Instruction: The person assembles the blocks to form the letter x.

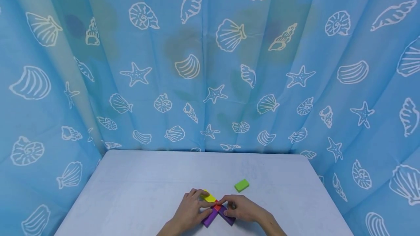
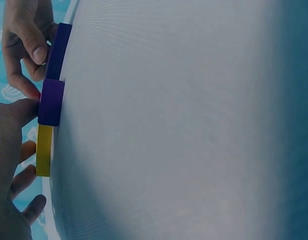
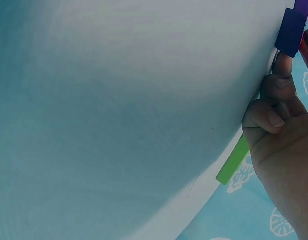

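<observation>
A small red block (image 1: 217, 207) lies at the centre of a cross of blocks on the table. Off it run a yellow block (image 1: 209, 196), a purple block (image 1: 210, 218) and a dark purple block (image 1: 227, 216). From the left, my left hand (image 1: 191, 209) spreads over them: its thumb touches the purple block, the index fingertip is right at the red one and another fingertip rests at the yellow one. On the other side my right hand (image 1: 245, 207) grips the dark purple block with its thumb against it, index fingertip at the red block, remaining fingers curled.
Beyond my right hand a bright green block (image 1: 241, 185) lies by itself on the white table (image 1: 147, 177). A blue curtain (image 1: 203, 65) with white shell and starfish prints hangs behind the table and along both sides.
</observation>
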The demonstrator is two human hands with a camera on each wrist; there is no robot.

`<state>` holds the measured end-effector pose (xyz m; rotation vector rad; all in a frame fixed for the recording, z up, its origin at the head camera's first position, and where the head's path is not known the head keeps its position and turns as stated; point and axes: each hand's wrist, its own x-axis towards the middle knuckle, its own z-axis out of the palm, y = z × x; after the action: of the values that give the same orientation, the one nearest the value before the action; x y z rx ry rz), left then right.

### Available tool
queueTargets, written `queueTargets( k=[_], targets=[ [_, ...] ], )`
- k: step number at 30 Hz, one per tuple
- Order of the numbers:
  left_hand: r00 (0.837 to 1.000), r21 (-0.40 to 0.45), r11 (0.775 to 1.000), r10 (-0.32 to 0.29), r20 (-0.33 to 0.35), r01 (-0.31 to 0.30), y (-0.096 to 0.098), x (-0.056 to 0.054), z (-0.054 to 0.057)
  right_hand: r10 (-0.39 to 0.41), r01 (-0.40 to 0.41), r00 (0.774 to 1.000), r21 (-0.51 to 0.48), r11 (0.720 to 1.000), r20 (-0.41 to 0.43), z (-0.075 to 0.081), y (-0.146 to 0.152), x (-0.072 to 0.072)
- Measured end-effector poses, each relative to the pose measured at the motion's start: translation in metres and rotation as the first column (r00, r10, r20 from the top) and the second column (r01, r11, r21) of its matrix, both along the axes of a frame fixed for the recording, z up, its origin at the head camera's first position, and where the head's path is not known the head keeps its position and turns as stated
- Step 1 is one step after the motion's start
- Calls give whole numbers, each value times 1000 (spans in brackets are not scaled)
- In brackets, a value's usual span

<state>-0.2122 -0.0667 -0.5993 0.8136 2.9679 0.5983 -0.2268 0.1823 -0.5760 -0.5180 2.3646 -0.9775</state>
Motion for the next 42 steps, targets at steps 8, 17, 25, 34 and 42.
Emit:
queueTargets(
  k=[8, 17, 25, 34, 42],
  targets=[
    [1000, 7, 1000, -6, -20, 6, -1, 0, 0, 15, -15, 1000, -14, 1000, -6, 0, 1, 0],
    [1000, 1, 1000, -7, -17, 7, -1, 1, 1, 35, -37, 996, -17, 999, -85, 8, 8, -6],
    [1000, 6, 1000, 5, -6, -5, 0, 1, 0, 41, -39, 975, 15, 999, -217, 19, 24, -17],
    [1000, -1, 1000, 18, 14, -18, 2, 0, 1, -58, 94, 957, 116, 989, -285, 28, 43, -33],
    [999, 2, 1000, 22, 26, -22, 2, 0, 2, -170, 217, 939, 130, 968, -300, 22, 51, -42]
  ],
)
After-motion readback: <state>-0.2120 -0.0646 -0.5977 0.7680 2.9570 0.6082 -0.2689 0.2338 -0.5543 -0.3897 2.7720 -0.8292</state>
